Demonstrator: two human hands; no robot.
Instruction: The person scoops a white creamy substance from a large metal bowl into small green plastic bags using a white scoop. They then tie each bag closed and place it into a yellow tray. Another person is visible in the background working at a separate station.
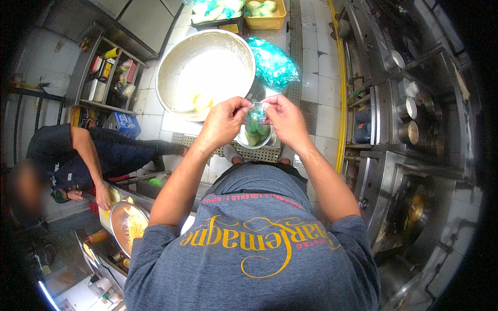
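Observation:
My left hand (229, 118) pinches one side of the mouth of a small clear, green-tinted plastic bag (256, 116). The opposite side is between the thumb and fingers of my right hand (286, 119). Pale, soft-looking food fills the lower part of the bag, which sits inside a small white round container (255, 147). Just beyond my left hand stands a large metal bowl (167, 83), its inside overexposed, with a yellowish lump of food (201, 100) near its close edge. A heap of green-blue plastic bags (274, 62) lies beyond my right hand.
At the far end, a black tray (218, 25) and a yellow tray (266, 24) hold bagged pale portions. On the left, a co-worker (87, 155) reaches toward a metal bowl of shredded food (130, 229). Stoves (420, 112) and a yellow pipe (342, 97) line the right.

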